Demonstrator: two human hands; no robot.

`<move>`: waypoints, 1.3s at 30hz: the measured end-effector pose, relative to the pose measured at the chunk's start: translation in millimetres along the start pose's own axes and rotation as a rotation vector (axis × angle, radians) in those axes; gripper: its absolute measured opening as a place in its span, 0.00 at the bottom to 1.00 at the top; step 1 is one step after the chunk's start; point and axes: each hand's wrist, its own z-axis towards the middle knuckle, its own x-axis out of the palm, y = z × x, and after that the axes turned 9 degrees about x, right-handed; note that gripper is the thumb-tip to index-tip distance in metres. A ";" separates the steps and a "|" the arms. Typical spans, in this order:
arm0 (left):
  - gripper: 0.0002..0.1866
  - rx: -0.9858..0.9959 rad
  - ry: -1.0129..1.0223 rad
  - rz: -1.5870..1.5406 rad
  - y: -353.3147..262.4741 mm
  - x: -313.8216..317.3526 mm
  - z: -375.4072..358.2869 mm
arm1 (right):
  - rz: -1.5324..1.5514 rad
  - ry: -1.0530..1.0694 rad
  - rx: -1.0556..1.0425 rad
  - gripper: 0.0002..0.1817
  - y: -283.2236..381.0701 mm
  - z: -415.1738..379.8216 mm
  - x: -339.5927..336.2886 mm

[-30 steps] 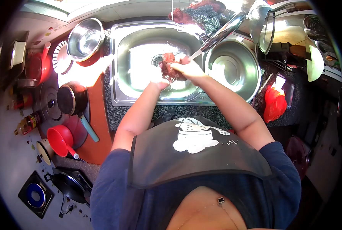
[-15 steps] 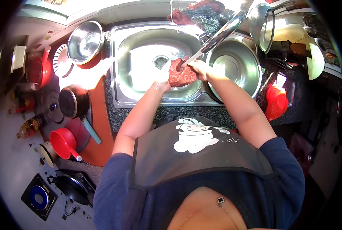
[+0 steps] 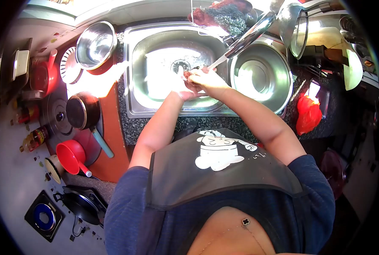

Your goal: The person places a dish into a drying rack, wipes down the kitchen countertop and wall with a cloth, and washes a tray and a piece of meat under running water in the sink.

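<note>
Over the steel sink [image 3: 149, 49], a reddish-brown scrubbing pad [image 3: 187, 78] shows in small part between my two hands. My left hand [image 3: 182, 88] is beneath and beside it, palm partly upward, closed around its lower side. Lying across the top, my right hand [image 3: 208, 81] presses onto the pad with bent fingers and covers most of it. The metal faucet [image 3: 249, 35] slants down from the upper right, and its tip ends right at my right hand. The drain [image 3: 180, 66] is just beyond my hands.
A large steel pot [image 3: 262, 76] sits right of the sink. Left are a steel bowl [image 3: 96, 44], a dark saucepan [image 3: 82, 111] and a red dipper [image 3: 71, 157]. A red plastic bag [image 3: 307, 114] lies at the right; ladles hang at the upper right.
The pad was spread wide between both hands; now it is mostly hidden. My right hand has moved left over it, and my left hand has turned palm partly up.
</note>
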 end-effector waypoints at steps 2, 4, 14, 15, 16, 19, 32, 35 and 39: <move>0.31 0.045 0.117 -0.032 -2.2 -11.8 17.0 | -0.728 0.008 -0.536 0.16 0.8 -13.1 -3.5; 0.29 0.089 0.170 -0.069 -6.3 -29.6 41.5 | -0.679 0.018 -0.586 0.14 4.4 -29.6 3.9; 0.18 -0.159 -0.030 -0.236 -25.5 4.2 31.6 | 0.483 -0.388 0.259 0.09 32.2 -17.8 -40.6; 0.23 0.044 -0.196 0.230 -17.8 46.4 2.2 | 0.582 -0.347 0.227 0.10 25.4 -4.6 -56.7; 0.23 0.039 -0.200 0.241 -16.2 34.9 4.1 | 0.543 -0.325 0.239 0.11 8.4 11.9 -66.8; 0.30 -0.176 0.150 0.264 -10.0 9.5 14.5 | 0.657 -0.184 0.333 0.14 -42.6 38.0 -57.8; 0.20 -0.015 0.034 0.205 15.2 44.7 -23.1 | 0.923 -0.050 0.556 0.12 -27.0 37.1 -46.0; 0.24 0.318 -0.059 1.774 1.0 37.8 6.4 | 0.431 -0.309 0.544 0.15 -6.8 44.9 -24.3; 0.24 0.442 -0.412 2.158 12.3 42.9 4.7 | 0.121 -0.449 0.456 0.17 -38.2 43.2 -9.3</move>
